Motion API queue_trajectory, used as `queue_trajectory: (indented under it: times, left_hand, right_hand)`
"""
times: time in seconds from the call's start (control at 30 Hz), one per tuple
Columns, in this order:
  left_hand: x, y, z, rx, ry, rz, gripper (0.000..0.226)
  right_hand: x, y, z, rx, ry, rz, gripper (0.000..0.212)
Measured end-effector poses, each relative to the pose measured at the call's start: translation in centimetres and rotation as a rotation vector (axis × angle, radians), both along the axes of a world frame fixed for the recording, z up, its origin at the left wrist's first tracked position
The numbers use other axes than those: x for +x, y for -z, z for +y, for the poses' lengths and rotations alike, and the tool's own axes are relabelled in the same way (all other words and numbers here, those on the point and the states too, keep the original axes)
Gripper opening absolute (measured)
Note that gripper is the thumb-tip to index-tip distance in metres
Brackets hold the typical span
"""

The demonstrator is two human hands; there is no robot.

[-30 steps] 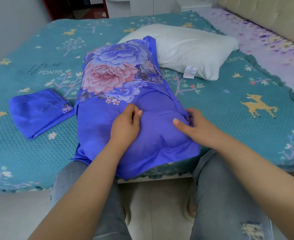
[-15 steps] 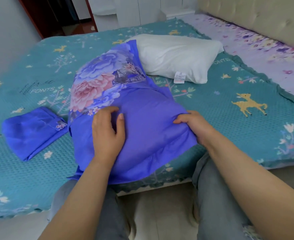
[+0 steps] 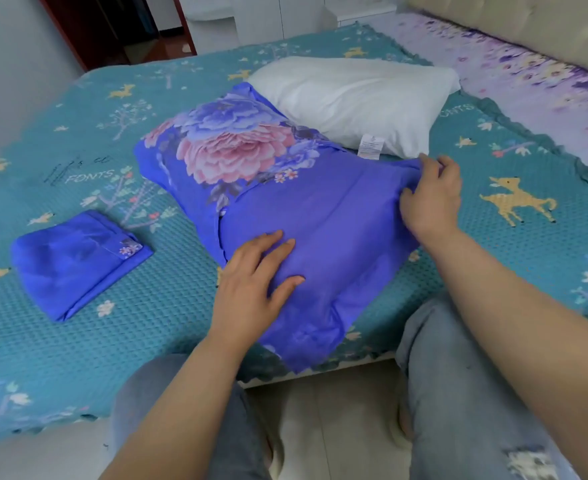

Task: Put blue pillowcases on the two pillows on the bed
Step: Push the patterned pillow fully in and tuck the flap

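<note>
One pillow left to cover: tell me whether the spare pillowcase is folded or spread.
Folded: the spare pillowcase lies as a compact stack on the bedspread.

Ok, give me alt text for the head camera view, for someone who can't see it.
A person's left hand rests flat on a pillow in a blue floral pillowcase on a teal bedspread, while the right hand pinches the case's edge. A bare white pillow lies behind it, and a folded blue pillowcase lies to the left.
</note>
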State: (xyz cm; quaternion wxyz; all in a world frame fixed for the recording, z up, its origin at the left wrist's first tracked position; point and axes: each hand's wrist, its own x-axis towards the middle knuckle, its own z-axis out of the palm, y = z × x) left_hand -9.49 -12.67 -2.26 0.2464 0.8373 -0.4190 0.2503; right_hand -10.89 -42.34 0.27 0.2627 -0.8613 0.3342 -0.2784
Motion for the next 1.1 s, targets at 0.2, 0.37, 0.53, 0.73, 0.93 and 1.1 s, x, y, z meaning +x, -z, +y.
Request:
queue_trajectory:
  times: [0.2,0.37,0.53,0.73,0.93,1.1]
  left_hand:
    - [-1.6,0.7,-0.7,-0.162,-0.219,-0.119,0.018]
    - [-2.7,1.1,-0.6,-0.119,-0.236,-0.01,0.025]
    - [-1.3,1.3,-1.0,-0.028,-0.199,-0.026,0.034]
    - [0.0,1.4,-2.4,-0.071,-0.114,0.023,0.031]
    - [-0.1,0.4,-2.2,-0.17,-0.178,0.04,0.017]
    - [-0.6,-2.7,-2.6,-0.18,-0.231,-0.059,0.014]
  right_hand:
    - [-6.0,1.6,10.6,-0.421,-0.672,-0.376,0.031]
    - [-6.1,3.8,11.1,-0.593,-0.782,-0.144,0.046]
    - [-4.9,3.9,11.0,-0.569,-0.828,-0.056,0.035]
    - [-3.8,2.4,11.1,-0.588,-0.653,-0.253,0.028]
    - [-4.0,1.5,12.1,-0.374,-0.509,-0.272,0.016]
    - [-4.7,0.6,13.2,-0.051,-0.547,-0.201,0.025]
